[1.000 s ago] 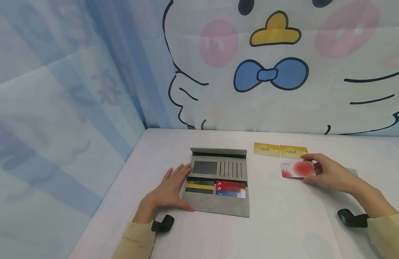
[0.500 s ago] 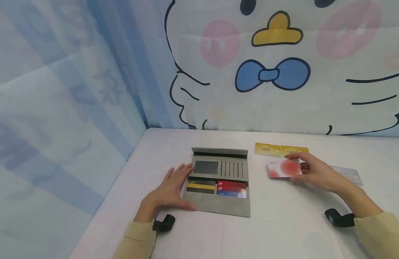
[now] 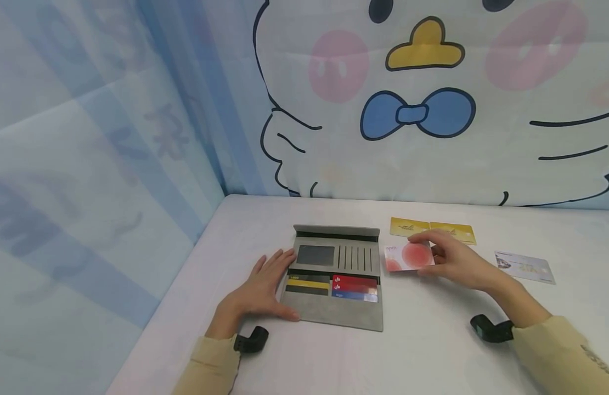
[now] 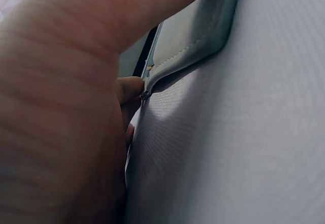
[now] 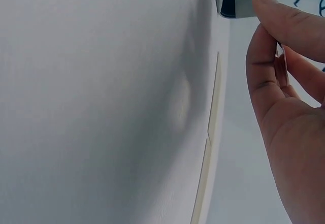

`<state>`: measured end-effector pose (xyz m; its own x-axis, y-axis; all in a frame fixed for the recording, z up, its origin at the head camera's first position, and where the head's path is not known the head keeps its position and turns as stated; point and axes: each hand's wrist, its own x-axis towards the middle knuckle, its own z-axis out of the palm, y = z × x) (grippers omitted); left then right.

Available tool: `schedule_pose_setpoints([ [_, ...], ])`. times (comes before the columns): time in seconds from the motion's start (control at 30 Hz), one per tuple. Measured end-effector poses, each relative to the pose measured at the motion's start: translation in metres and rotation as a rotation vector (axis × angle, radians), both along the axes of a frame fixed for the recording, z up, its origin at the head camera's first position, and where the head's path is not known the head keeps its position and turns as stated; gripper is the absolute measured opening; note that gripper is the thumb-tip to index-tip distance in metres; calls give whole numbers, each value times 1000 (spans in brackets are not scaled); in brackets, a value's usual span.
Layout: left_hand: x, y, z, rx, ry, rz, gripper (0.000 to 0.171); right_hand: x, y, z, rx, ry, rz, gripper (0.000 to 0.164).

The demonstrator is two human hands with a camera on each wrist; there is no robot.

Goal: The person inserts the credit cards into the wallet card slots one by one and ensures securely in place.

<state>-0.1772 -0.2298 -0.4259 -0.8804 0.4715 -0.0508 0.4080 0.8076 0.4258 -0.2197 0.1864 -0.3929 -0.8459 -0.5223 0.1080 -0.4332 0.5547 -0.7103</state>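
A: how far along?
B: striped cards and red-blue cards already tucked in the wallet; right hand pinching a pink card around its 2:30. left hand relaxed on the 9 o'clock edge.
A: still out?
B: gold cards at 2, silver card at 3.

The left sleeve, beige and lightly creased, was seen at the bottom of the frame, left of centre. The right sleeve, of the same beige, was shown at the lower right and was marked with small dark lettering too blurred to be read. By the cuffs, a bent black left camera and a matching right camera were worn. The left hand and right hand were bare.
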Motion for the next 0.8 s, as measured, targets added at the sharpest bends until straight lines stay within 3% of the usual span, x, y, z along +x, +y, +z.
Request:
schedule_pose_setpoints([
  [0.4, -3, -2, -6, -22, 4, 6, 123, -6, -38, -6, -63, -30, 32, 56],
  [0.8, -3, -1, -6, -35, -4, 11, 124, -11, -67, -12, -49, -77, 11, 54],
])
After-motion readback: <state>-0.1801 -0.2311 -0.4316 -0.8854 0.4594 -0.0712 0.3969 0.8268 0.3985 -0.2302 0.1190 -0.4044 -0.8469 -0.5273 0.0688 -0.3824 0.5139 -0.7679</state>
